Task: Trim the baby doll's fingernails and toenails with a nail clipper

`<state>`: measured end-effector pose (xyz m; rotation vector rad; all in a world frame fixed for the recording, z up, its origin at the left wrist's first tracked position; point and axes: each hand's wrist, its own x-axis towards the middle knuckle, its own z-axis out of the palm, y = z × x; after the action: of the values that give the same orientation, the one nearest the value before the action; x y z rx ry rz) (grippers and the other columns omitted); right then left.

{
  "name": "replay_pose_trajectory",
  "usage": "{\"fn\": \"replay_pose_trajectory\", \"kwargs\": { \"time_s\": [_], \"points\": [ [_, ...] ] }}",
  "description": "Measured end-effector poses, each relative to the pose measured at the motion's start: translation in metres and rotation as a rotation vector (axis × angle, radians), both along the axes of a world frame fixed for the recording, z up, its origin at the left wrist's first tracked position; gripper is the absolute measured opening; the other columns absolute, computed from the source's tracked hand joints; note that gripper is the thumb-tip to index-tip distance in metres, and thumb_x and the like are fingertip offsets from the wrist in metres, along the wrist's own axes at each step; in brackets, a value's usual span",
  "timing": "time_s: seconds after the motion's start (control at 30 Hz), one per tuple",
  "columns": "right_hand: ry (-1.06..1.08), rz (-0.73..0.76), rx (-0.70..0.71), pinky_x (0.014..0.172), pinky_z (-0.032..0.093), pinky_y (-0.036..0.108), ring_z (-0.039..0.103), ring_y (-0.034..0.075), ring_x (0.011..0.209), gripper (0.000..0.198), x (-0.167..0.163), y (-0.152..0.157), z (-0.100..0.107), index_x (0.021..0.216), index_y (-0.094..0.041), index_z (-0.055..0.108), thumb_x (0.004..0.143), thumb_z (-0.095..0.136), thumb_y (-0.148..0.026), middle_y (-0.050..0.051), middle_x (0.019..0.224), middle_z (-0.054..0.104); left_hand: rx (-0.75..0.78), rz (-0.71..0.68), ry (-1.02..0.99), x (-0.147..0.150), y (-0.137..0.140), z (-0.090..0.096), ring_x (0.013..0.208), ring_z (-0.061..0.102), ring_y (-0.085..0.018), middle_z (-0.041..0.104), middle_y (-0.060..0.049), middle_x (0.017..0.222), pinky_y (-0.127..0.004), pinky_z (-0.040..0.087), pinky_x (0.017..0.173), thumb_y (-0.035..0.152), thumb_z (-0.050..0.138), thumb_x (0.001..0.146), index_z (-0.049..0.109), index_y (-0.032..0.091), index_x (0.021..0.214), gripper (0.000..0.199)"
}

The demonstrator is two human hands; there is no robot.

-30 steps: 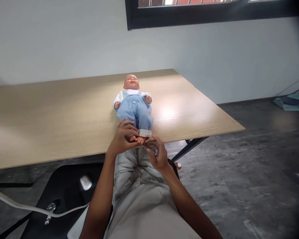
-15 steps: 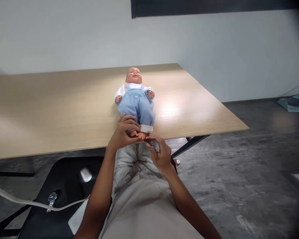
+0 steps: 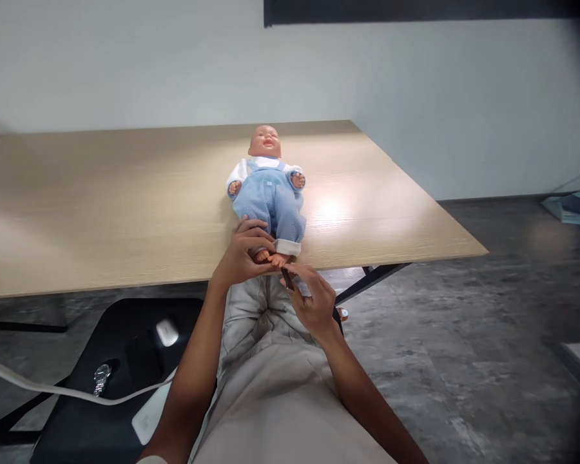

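A baby doll (image 3: 269, 183) in light blue overalls and a white top lies on its back on the wooden table (image 3: 125, 206), feet at the front edge. My left hand (image 3: 244, 251) is closed around the doll's lower legs and feet, its fingers over the trouser cuff. Between the thumb and fingers of my right hand (image 3: 316, 298) is a small dark nail clipper (image 3: 287, 278), held against the toes of the doll's foot (image 3: 279, 260). The clipper's far tip is too small to make out clearly.
To my left stands a black chair (image 3: 91, 348) bearing a wristwatch (image 3: 102, 377), a small white case (image 3: 167, 332) and a white slab-like device (image 3: 149, 415). A white cable (image 3: 77, 394) crosses over it. The table's leg (image 3: 372, 280) slants below its right side.
The nail clipper has turned in my right hand and now points more upright at the toes. My left hand keeps its hold on the doll's feet. The view has shifted slightly.
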<state>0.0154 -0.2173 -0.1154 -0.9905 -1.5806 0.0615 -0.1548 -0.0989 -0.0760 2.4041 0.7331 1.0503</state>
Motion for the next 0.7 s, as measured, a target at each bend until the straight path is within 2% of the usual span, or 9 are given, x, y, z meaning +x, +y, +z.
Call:
{"fn": "replay_pose_trajectory", "kwargs": {
  "time_s": [0.17, 0.43, 0.57, 0.7],
  "points": [
    [-0.019, -0.015, -0.015, 0.085, 0.062, 0.037, 0.07, 0.017, 0.093, 0.023, -0.004, -0.001, 0.006, 0.123, -0.019, 0.064, 0.103, 0.063, -0.031, 0.006, 0.109, 0.07, -0.002, 0.004, 0.005, 0.0, 0.0, 0.0, 0.125, 0.059, -0.03, 0.078, -0.004, 0.096, -0.053, 0.021, 0.127, 0.04, 0.089, 0.074, 0.074, 0.024, 0.08, 0.023],
    [0.056, -0.04, 0.011, 0.09, 0.061, 0.04, 0.069, 0.02, 0.101, 0.023, -0.012, 0.0, -0.002, 0.122, -0.019, 0.065, 0.104, 0.061, -0.032, 0.007, 0.113, 0.07, -0.006, 0.004, 0.008, 0.0, 0.001, -0.001, 0.126, 0.059, -0.03, 0.078, -0.003, 0.098, -0.052, 0.021, 0.127, 0.042, 0.089, 0.074, 0.075, 0.024, 0.083, 0.025],
    [0.19, -0.093, -0.001, 0.088, 0.061, 0.04, 0.068, 0.02, 0.1, 0.025, -0.013, -0.001, -0.007, 0.121, -0.017, 0.064, 0.1, 0.067, -0.031, 0.007, 0.112, 0.068, -0.01, 0.011, 0.017, 0.0, 0.001, 0.0, 0.125, 0.059, -0.029, 0.078, -0.003, 0.098, -0.053, 0.021, 0.127, 0.04, 0.09, 0.073, 0.074, 0.024, 0.08, 0.024],
    [0.364, -0.08, -0.105, 0.086, 0.062, 0.039, 0.071, 0.021, 0.1, 0.032, -0.009, 0.001, -0.003, 0.13, -0.018, 0.054, 0.103, 0.063, -0.031, 0.008, 0.113, 0.069, -0.014, 0.012, 0.024, 0.0, 0.001, 0.001, 0.126, 0.059, -0.029, 0.078, -0.003, 0.098, -0.052, 0.021, 0.127, 0.035, 0.091, 0.071, 0.074, 0.024, 0.08, 0.022]
  ]
}}
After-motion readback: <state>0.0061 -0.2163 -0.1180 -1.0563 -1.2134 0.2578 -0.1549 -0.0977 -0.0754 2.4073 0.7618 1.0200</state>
